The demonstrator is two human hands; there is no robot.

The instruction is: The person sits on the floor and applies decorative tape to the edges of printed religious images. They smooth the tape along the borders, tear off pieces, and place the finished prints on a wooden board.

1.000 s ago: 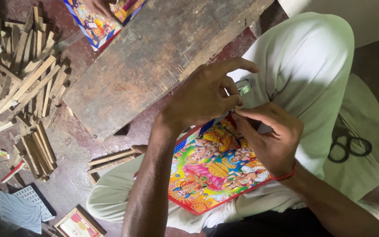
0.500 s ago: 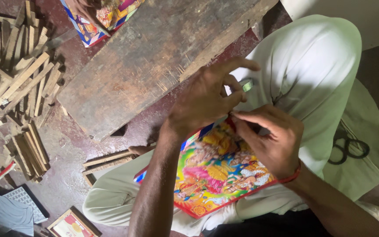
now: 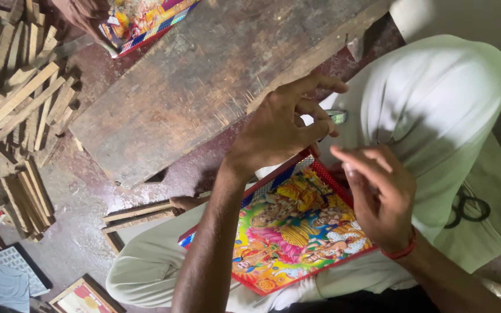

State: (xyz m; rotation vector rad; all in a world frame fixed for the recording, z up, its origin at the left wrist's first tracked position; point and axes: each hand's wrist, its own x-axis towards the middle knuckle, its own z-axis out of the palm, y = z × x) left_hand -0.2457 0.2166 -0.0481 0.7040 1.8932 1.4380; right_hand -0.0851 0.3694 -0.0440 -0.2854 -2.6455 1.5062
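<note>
Both my hands hover over the colourful picture lying on my lap — left hand pinches a small shiny piece in its grip, right hand half open, empty, near the wooden counter.

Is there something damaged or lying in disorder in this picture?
Yes. The grey wooden board is worn, with a splintered, chipped edge. The thin wooden sticks on the floor lie crisscrossed in loose heaps. The colourful red-bordered picture on the lap looks intact.
</note>
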